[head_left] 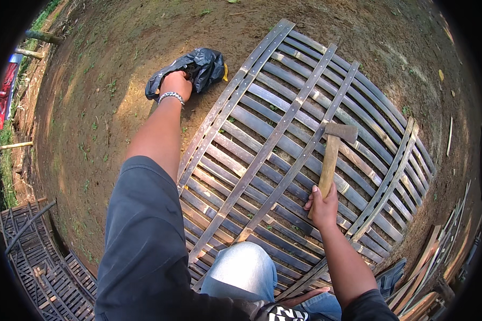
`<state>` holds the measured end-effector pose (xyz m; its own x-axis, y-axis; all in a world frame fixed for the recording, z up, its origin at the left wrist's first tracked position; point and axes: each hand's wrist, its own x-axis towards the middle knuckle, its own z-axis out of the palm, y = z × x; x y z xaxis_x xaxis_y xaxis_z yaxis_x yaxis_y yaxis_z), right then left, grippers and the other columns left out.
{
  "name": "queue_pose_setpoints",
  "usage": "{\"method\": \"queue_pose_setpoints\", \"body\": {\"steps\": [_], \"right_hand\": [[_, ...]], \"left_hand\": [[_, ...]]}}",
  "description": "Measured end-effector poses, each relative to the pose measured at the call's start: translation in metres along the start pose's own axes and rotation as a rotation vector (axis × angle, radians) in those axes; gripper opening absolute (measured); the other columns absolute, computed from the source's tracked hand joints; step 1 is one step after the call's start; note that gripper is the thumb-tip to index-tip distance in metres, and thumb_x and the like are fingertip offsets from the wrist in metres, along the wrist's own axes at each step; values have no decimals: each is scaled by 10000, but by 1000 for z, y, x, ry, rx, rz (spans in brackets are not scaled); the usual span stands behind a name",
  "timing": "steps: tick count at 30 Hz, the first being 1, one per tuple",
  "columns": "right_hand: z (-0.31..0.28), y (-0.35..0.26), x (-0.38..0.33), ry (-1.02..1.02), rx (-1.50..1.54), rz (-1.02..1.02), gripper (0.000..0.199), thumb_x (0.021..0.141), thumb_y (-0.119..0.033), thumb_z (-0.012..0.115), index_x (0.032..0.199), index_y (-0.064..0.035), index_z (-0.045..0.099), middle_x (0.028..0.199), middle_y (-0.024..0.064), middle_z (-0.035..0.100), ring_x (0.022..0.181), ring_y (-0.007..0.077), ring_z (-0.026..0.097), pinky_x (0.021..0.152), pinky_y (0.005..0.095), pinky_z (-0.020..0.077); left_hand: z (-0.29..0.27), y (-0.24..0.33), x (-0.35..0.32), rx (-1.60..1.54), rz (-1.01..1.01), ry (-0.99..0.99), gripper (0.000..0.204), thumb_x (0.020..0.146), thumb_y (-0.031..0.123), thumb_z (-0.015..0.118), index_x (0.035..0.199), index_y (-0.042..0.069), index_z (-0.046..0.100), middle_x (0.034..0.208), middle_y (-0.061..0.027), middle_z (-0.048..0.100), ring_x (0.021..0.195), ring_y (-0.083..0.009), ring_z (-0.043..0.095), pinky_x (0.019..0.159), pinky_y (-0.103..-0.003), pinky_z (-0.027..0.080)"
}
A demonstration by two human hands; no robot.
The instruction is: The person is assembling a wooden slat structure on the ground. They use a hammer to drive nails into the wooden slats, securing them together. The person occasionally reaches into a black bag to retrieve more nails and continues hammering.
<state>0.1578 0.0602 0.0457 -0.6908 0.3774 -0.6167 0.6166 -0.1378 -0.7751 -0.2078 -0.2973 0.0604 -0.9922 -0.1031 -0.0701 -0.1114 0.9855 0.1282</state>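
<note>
My left hand [177, 84] reaches into the mouth of a crumpled black plastic bag [206, 65] on the ground. Its fingers are curled, and their tips are hidden among dark contents too small to name. My right hand [323, 207] is closed around the lower wooden handle of a hatchet [330, 160]. The hatchet's metal head points up and right, above a panel of bamboo slats [262, 125]. Long crosswise strips with small fastener heads run over the slats. My knee [242, 267] is at the panel's near side.
More slatted panels [43, 267] lie at the lower left. Long strips of wood or bamboo [439, 257] are piled at the lower right, beside a dark sandal-like object [391, 276]. Bare brown soil [118, 128] with small weeds surrounds the panel. A red and blue banner [6, 91] hangs far left.
</note>
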Motion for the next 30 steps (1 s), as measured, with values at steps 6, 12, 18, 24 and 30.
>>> {"method": "queue_pose_setpoints", "body": {"steps": [6, 12, 18, 24, 30], "right_hand": [[1, -3, -2, 15, -10, 44, 467, 1027, -124, 602, 1426, -15, 386, 792, 57, 581, 553, 124, 586, 505, 280, 508], [1, -1, 0, 7, -18, 40, 460, 1023, -109, 600, 1419, -14, 387, 787, 60, 577, 546, 127, 582, 501, 278, 511], [2, -1, 0, 6, 20, 25, 424, 1022, -91, 590, 1392, -13, 397, 775, 58, 570, 535, 129, 578, 495, 279, 512], [4, -7, -2, -20, 32, 23, 439, 1022, -99, 597, 1400, -12, 391, 776, 53, 569, 541, 127, 583, 496, 282, 512], [-2, -5, 1, -18, -16, 48, 467, 1023, -108, 596, 1434, -27, 389, 793, 48, 574, 557, 115, 593, 505, 276, 514]], "left_hand": [[31, -19, -15, -80, 36, 133, 232, 843, 156, 707, 1050, 76, 776, 1054, -221, 729, 1025, -372, 691, 942, -442, 535], [34, -23, -28, -105, 76, 204, 198, 859, 120, 683, 1030, 75, 772, 1066, -191, 717, 1012, -366, 686, 922, -440, 538], [33, -37, -29, -293, 26, 187, 146, 877, 130, 736, 994, 46, 759, 953, -145, 751, 854, -251, 723, 807, -354, 556], [24, -43, -34, -690, -70, 363, 116, 912, 121, 750, 989, 34, 760, 908, -22, 755, 808, -86, 668, 756, -254, 526], [13, 36, -142, -1024, 19, 482, 137, 929, 101, 760, 1030, 10, 741, 952, -27, 731, 840, -82, 645, 769, -249, 517]]}}
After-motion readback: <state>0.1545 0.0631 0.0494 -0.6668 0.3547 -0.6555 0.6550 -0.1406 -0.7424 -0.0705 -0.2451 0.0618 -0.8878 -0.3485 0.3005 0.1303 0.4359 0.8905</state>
